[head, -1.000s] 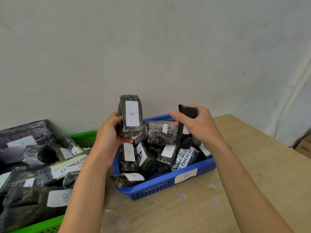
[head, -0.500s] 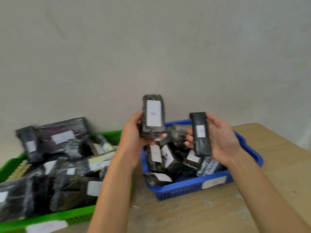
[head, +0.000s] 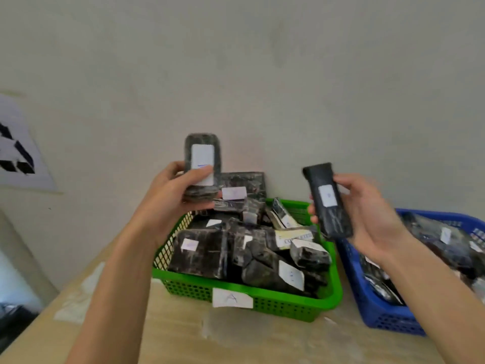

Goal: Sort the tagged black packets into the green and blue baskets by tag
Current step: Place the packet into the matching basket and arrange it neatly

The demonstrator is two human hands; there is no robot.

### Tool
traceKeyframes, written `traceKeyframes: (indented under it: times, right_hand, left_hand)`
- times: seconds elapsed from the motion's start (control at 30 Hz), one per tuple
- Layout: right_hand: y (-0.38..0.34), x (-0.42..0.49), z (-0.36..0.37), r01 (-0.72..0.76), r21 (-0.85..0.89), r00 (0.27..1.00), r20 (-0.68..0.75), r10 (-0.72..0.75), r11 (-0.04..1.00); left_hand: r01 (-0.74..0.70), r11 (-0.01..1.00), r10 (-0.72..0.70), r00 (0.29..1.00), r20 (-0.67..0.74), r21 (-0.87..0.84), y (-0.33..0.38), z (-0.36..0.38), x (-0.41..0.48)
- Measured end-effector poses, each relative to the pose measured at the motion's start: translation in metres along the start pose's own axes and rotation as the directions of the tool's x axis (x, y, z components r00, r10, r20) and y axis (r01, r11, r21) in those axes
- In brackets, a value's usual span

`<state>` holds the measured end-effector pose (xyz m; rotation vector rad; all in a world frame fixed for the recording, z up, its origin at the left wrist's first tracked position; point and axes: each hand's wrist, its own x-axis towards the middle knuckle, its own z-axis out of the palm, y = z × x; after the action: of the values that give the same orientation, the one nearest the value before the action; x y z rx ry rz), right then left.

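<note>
1. Our left hand [head: 173, 195] holds a wide black packet [head: 202, 164] upright above the far left corner of the green basket [head: 288, 300]. The grip is clenched round the packet's lower half, and the thumb lies across the bottom of its white tag. The mark on that tag is too blurred to read.
2. Our right hand [head: 367, 216] holds a slim black packet [head: 326, 200], tilted a little, above the gap between the green basket and the blue basket [head: 367, 298]. The grip grasps it from behind, with fingertips showing at its left edge. We cannot read its small white tag.
3. The green basket stands on the counter [head: 236, 342], and a white label [head: 232, 298] marked A is stuck to its front wall. It is heaped with tagged black packets [head: 210, 253], and a yellowish printed strip [head: 294, 237] lies among them.
4. The blue basket stands just beside it on the right, partly cut off by the frame edge. It too holds black packets [head: 441, 237].
5. Behind the baskets is a pale wall [head: 262, 74], with a sheet [head: 18, 153] bearing black shapes at far left.
</note>
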<state>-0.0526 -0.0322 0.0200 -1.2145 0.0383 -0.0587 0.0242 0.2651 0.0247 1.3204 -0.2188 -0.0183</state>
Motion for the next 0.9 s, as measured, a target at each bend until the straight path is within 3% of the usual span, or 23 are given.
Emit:
traceKeyframes:
  times: [0.1, 0.17, 0.27, 0.4, 0.5, 0.73, 0.83, 0.9]
  right_hand:
    - [0.0, 0.038, 0.055, 0.143, -0.211, 0.988, -0.032, -0.153, 0.967]
    - [0.007, 0.065, 0.089, 0.196, -0.414, 0.973, -0.03, -0.228, 0.889]
    - [0.028, 0.104, 0.126, 0.158, -0.603, 0.981, 0.006, -0.193, 0.782]
    - [0.067, 0.137, 0.143, 0.135, -0.87, 0.989, 0.091, -0.116, 0.475]
    - [0.088, 0.147, 0.143, 0.107, -0.923, 0.994, 0.094, -0.054, 0.369]
    - [0.079, 0.146, 0.131, -0.047, -0.943, 0.998, -0.03, 0.057, 0.331]
    - [0.061, 0.135, 0.13, 0.076, -0.929, 0.991, 0.031, -0.13, 0.363]
    - [0.046, 0.128, 0.122, 0.186, -0.926, 0.95, 0.086, -0.299, 0.327]
  left_hand:
    - [0.012, 0.998, -0.005, 0.995, -0.104, 0.065, -0.004, -0.045, 0.013]
    - [0.049, 0.984, -0.022, 0.987, -0.157, 0.173, -0.01, -0.063, 0.023]
    - [0.092, 0.965, -0.035, 0.974, -0.224, 0.246, -0.023, -0.078, 0.035]
    - [0.111, 0.956, -0.039, 0.966, -0.256, 0.271, -0.044, -0.081, 0.044]
    - [0.102, 0.926, -0.016, 0.973, -0.232, 0.364, -0.057, -0.075, 0.048]
    - [0.07, 0.862, 0.038, 0.979, -0.203, 0.502, -0.066, -0.066, 0.053]
    - [0.073, 0.807, 0.06, 0.977, -0.204, 0.586, -0.067, -0.063, 0.054]
    - [0.088, 0.781, 0.05, 0.978, -0.201, 0.619, -0.067, -0.061, 0.053]
